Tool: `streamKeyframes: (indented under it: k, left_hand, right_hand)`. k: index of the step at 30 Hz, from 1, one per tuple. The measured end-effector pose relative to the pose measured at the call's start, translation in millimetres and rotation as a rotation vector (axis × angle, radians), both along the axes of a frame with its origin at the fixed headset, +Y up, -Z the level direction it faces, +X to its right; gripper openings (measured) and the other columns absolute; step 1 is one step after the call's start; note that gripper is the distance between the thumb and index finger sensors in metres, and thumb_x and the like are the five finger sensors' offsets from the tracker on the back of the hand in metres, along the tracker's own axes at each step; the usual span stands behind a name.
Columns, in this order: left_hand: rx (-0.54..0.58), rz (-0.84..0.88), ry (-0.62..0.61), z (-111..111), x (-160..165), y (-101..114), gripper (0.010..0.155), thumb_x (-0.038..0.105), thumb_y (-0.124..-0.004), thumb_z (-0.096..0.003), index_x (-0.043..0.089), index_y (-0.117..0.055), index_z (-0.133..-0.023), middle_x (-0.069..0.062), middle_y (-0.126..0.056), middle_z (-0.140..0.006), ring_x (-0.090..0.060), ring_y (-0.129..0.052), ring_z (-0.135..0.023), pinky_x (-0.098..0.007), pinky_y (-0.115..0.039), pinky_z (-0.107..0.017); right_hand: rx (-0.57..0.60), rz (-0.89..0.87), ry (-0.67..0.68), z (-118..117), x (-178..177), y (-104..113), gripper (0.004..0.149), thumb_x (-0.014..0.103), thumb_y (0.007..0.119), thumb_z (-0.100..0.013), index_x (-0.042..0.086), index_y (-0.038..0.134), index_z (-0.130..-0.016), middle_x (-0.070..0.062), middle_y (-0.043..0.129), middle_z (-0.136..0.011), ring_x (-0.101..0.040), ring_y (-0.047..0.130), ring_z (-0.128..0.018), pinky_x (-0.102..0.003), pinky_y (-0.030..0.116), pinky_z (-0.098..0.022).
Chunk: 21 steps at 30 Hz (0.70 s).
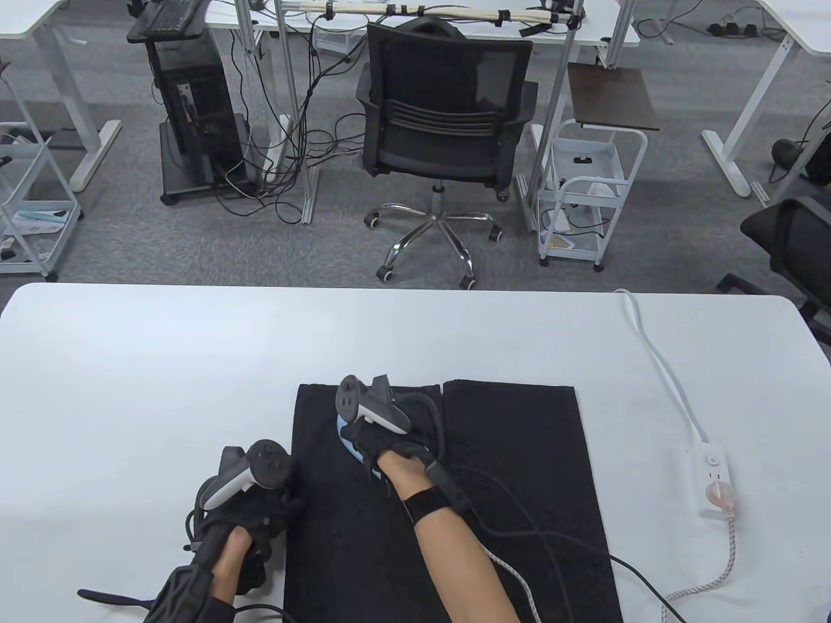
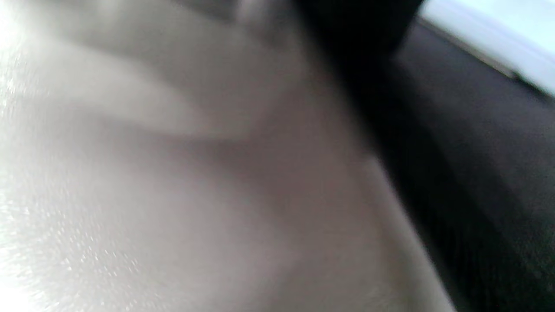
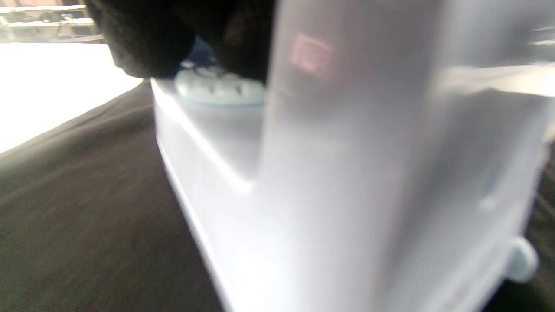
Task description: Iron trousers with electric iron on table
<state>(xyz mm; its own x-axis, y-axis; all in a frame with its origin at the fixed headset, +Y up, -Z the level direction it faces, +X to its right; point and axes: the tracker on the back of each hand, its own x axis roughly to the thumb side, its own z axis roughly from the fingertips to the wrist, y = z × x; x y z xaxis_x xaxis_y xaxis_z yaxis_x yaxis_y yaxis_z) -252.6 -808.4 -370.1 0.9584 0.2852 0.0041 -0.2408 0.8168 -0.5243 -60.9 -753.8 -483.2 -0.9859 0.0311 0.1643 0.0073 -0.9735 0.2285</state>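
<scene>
A white power strip (image 1: 714, 479) lies on the table (image 1: 162, 363); an office chair (image 1: 445, 123) stands beyond.

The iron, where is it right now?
In the table view the iron sits on the left leg of the black trousers, near the table's front middle, under the right hand gripping it.

Looked down from above the surface (image 1: 162, 363)'s near edge toward the far edge; wrist views sat blurringly close, sharing the dark trousers (image 1: 519, 467) with it.
</scene>
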Motion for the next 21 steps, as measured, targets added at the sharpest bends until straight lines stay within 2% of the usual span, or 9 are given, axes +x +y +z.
streamKeyframes:
  k: [4, 10, 14, 18, 21]
  left_hand:
    - [0.0, 0.0, 0.001, 0, 0, 0, 0.083, 0.043, -0.074, -0.0582, 0.017, -0.024, -0.118, -0.024, -0.006, -0.119, -0.056, -0.007, -0.105, -0.08, -0.022, -0.067]
    - [0.0, 0.0, 0.003, 0, 0, 0, 0.083, 0.044, -0.074, -0.0582, 0.018, -0.023, -0.118, -0.024, -0.005, -0.119, -0.056, -0.007, -0.105, -0.08, -0.021, -0.067]
    - [0.0, 0.0, 0.004, 0, 0, 0, 0.083, 0.044, -0.074, -0.0583, 0.018, -0.023, -0.118, -0.023, -0.005, -0.119, -0.056, -0.006, -0.105, -0.079, -0.021, -0.067]
    - [0.001, 0.0, 0.005, 0, 0, -1, 0.083, 0.044, -0.074, -0.0582, 0.018, -0.023, -0.118, -0.023, -0.005, -0.119, -0.056, -0.006, -0.105, -0.079, -0.021, -0.067]
    - [0.001, 0.001, 0.005, 0, 0, -1, 0.083, 0.044, -0.073, -0.0582, 0.018, -0.023, -0.118, -0.023, -0.005, -0.119, -0.055, -0.006, -0.105, -0.079, -0.021, -0.067]
  right_hand:
    - [-0.014, -0.003, -0.044, -11, 1, 0, 0.06, 0.054, 0.077, -0.05, 0.007, 0.067, -0.085, 0.012, 0.088, -0.045, -0.005, 0.095, -0.026, -0.038, 0.09, -0.029]
    - [-0.025, 0.012, -0.033, 1, 3, 0, 0.06, 0.054, 0.077, -0.05, 0.007, 0.065, -0.085, 0.012, 0.087, -0.045, -0.005, 0.095, -0.027, -0.038, 0.09, -0.031]
    - [-0.033, 0.018, 0.052, 26, 6, -1, 0.059, 0.053, 0.077, -0.05, 0.007, 0.064, -0.085, 0.012, 0.087, -0.045, -0.005, 0.094, -0.027, -0.038, 0.09, -0.031]
    - [-0.046, 0.022, 0.154, 63, 9, -2, 0.059, 0.053, 0.077, -0.051, 0.007, 0.064, -0.085, 0.012, 0.087, -0.046, -0.005, 0.094, -0.027, -0.038, 0.09, -0.031]
    - [-0.054, 0.027, 0.236, 100, 13, -3, 0.059, 0.053, 0.076, -0.051, 0.007, 0.064, -0.085, 0.012, 0.087, -0.046, -0.005, 0.095, -0.027, -0.038, 0.09, -0.031]
